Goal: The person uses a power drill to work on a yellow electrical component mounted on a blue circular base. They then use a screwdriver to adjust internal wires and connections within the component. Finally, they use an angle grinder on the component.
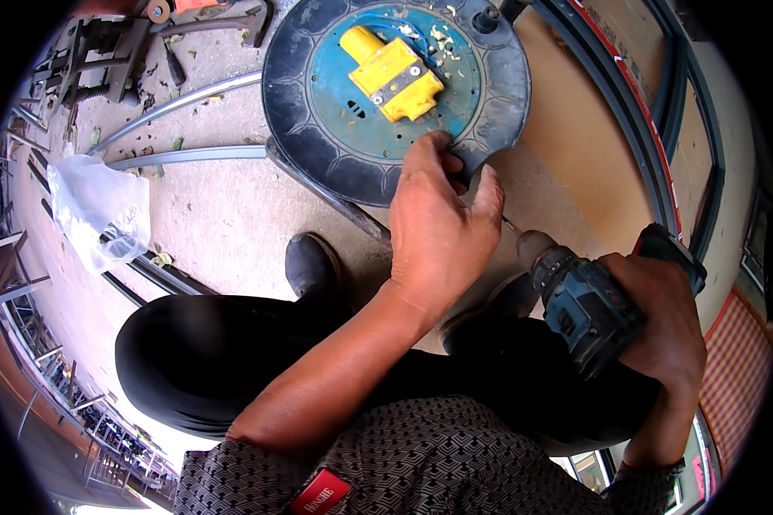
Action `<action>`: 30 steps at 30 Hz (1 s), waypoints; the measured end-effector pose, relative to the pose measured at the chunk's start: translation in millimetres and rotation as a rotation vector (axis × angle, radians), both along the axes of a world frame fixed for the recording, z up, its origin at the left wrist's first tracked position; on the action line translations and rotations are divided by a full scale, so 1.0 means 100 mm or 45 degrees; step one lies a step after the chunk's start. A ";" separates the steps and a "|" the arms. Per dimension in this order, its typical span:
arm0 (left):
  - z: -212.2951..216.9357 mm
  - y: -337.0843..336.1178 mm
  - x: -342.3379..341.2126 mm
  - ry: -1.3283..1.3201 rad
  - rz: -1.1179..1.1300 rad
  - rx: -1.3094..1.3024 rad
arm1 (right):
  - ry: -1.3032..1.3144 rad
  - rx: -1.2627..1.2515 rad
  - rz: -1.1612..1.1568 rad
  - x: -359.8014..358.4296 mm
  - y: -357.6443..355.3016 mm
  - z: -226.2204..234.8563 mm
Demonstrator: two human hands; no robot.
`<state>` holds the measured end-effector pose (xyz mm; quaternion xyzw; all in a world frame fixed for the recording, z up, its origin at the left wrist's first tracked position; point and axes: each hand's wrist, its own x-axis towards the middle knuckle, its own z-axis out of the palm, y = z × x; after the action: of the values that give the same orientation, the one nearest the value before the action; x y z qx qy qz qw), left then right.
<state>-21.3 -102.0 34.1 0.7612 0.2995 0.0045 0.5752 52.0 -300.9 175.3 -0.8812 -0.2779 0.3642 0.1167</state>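
Note:
A black cable reel [305, 112] with a blue-green centre plate lies before me, a knob at its far right. On the plate sits a yellow housing [385, 64], crossed by a grey strip with two screws; a thin blue wire [395, 23] curves behind it. My left hand [447, 219] is at the reel's near edge, fingers curled over the rim and thumb raised at a notch. My right hand [661, 318] grips a blue-and-black cordless drill [588, 305]. The drill's thin bit points up and left, close to my left hand, touching nothing I can see.
A clear plastic bag [103, 210] lies at the left, beside metal bars. Tools and metal parts [107, 60] are scattered at the far left. Pale shavings [442, 39] dot the reel. Long dark frame profiles [618, 94] run along the right. My shoes [312, 264] are below the reel.

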 end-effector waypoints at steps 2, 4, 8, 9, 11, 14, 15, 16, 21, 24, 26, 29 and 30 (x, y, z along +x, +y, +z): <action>0.01 0.00 0.00 0.001 -0.038 0.029 | -0.009 0.007 0.003 -0.01 0.01 0.00; 0.00 0.01 -0.02 -0.002 -0.085 0.068 | -0.008 0.007 0.015 -0.01 0.02 -0.01; 0.01 0.00 -0.04 -0.079 -0.185 0.179 | -0.006 0.008 0.014 -0.02 0.05 0.01; 0.01 0.00 -0.05 -0.078 -0.201 0.191 | -0.005 0.009 0.019 -0.01 0.06 0.00; 0.01 0.00 -0.05 -0.082 -0.228 0.214 | -0.004 0.007 0.020 -0.01 0.06 0.00; 0.02 0.00 -0.05 -0.093 -0.249 0.232 | -0.001 -0.006 0.018 -0.01 0.07 -0.01; 0.03 0.00 -0.05 -0.096 -0.251 0.230 | 0.002 -0.011 0.020 0.00 0.07 0.00; 0.03 0.01 -0.04 -0.098 -0.253 0.228 | 0.005 -0.016 0.024 0.00 0.07 0.00; 0.03 0.02 -0.03 -0.107 -0.276 0.220 | 0.003 0.007 0.020 0.01 0.07 -0.02; 0.02 0.03 -0.03 -0.115 -0.297 0.237 | 0.006 -0.003 0.014 0.01 0.07 -0.03; 0.02 0.03 -0.03 -0.119 -0.303 0.247 | 0.011 -0.002 0.013 0.02 0.08 -0.03; 0.02 0.03 -0.02 -0.125 -0.305 0.241 | 0.015 0.006 0.017 0.03 0.09 -0.04; 0.02 0.04 -0.02 -0.124 -0.306 0.241 | 0.018 0.008 0.018 0.03 0.09 -0.05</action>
<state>-23.0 -98.4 36.6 0.8413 0.1761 0.0010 0.5110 55.2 -292.3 170.7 -0.8763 -0.2842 0.3704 0.1189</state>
